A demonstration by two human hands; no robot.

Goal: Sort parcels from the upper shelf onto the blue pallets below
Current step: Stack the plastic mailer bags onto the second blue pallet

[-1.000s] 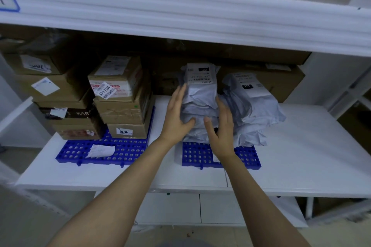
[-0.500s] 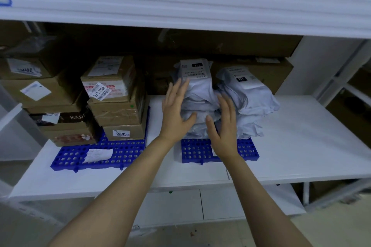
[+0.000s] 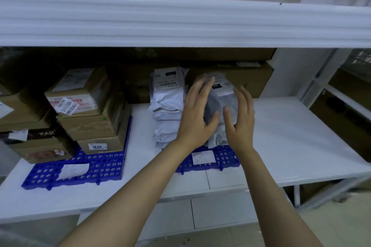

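Two stacks of grey poly-bag parcels stand on the right blue pallet (image 3: 226, 160). The left stack (image 3: 167, 106) has a white label on top. My left hand (image 3: 197, 114) and my right hand (image 3: 241, 118) are spread open on either side of the right stack (image 3: 222, 98), fingers apart, palms facing it. Whether the palms touch the bags I cannot tell. A small paper slip (image 3: 203, 157) lies on that pallet's front. The left blue pallet (image 3: 104, 168) carries stacked cardboard boxes (image 3: 88, 106).
A white shelf board (image 3: 291, 142) holds both pallets, with bare surface to the right. More brown boxes (image 3: 26, 122) sit at far left and along the back (image 3: 249, 80). The upper shelf's white edge (image 3: 180, 20) overhangs. A paper slip (image 3: 73, 170) lies on the left pallet.
Both hands have shifted right, from the left stack and the gap between the stacks to the two sides of the right stack. The view moved closer and tilted.
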